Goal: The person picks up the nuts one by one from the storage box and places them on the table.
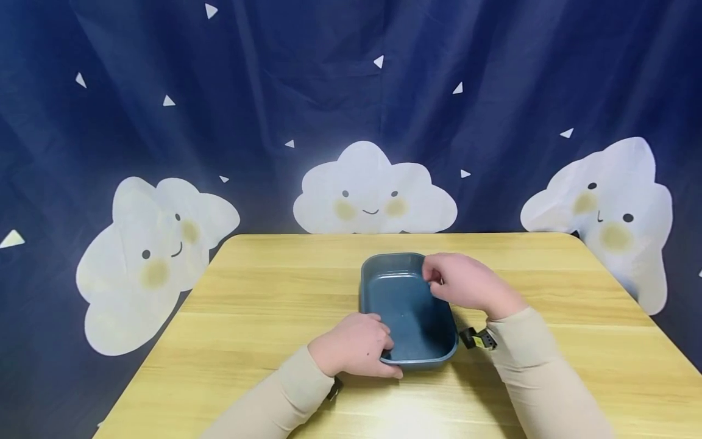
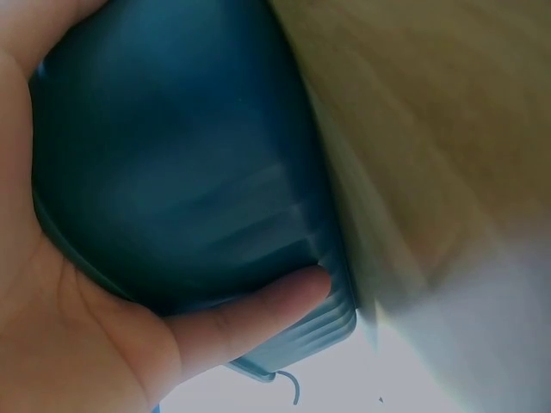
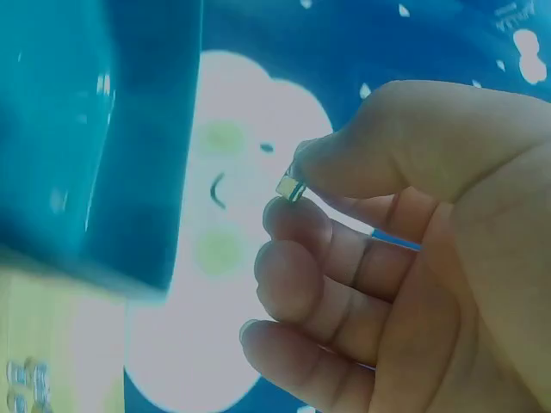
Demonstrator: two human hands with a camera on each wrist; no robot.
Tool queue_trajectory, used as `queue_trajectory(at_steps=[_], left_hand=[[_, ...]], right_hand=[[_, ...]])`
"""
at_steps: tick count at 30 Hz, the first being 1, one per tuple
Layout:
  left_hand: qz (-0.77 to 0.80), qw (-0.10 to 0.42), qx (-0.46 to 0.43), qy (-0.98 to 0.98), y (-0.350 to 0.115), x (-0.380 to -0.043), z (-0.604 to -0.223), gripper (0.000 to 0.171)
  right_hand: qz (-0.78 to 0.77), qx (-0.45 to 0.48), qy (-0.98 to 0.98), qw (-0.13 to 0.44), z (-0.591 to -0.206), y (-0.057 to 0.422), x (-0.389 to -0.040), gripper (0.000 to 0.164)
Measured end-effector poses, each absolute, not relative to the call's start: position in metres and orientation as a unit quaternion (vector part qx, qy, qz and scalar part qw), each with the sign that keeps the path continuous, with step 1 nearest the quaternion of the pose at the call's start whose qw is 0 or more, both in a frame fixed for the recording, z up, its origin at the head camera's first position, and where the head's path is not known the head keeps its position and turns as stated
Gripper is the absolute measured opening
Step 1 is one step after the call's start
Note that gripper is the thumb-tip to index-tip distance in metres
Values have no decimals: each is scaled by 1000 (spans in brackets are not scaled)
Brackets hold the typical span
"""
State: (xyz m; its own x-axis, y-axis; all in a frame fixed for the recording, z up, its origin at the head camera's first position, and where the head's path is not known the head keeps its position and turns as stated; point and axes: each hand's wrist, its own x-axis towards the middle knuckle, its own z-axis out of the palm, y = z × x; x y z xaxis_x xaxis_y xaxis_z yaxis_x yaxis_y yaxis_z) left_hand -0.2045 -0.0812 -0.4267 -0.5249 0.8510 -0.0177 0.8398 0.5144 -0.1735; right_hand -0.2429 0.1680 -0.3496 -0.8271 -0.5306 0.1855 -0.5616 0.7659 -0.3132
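A dark blue rectangular plastic bin [image 1: 403, 311] stands on the table with its open side up. My left hand [image 1: 356, 344] grips its near left corner, fingers over the rim and thumb outside. In the left wrist view the thumb [image 2: 258, 318] lies along the ribbed wall of the bin [image 2: 189, 155]. My right hand [image 1: 466, 280] is raised at the bin's far right rim. Its thumb and index finger pinch a tiny pale, square-ended piece [image 3: 290, 187], too small to identify. The other fingers of that hand are loosely curled.
The bin sits on a light wooden table [image 1: 263, 299]. Behind the table hangs a dark blue curtain [image 1: 340, 91] with printed clouds and triangles. Small pale pieces [image 3: 34, 379] show at the lower left of the right wrist view. Each wrist wears a small black camera.
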Motion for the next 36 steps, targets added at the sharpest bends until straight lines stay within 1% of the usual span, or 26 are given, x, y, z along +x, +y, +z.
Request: queue_trajectory(at_steps=[5,18,28,36], left_hand=[[82,37,-486,-869,-81,-205,-428,49],[86,22,-480,-873,-78,-204,-423,50],[76,34,-486,-870,-81,-203,-421,49],[69,46,-493,-866,-83,-205,-427,49]], right_hand=[[191,274,-941,58,-356,190,-245,14],[175,206,-963,26,-382,229,-261,10],[164,179,-970,-16,-408,239,-273,10],[158,167,-973,-22,-424,241,-278,11]])
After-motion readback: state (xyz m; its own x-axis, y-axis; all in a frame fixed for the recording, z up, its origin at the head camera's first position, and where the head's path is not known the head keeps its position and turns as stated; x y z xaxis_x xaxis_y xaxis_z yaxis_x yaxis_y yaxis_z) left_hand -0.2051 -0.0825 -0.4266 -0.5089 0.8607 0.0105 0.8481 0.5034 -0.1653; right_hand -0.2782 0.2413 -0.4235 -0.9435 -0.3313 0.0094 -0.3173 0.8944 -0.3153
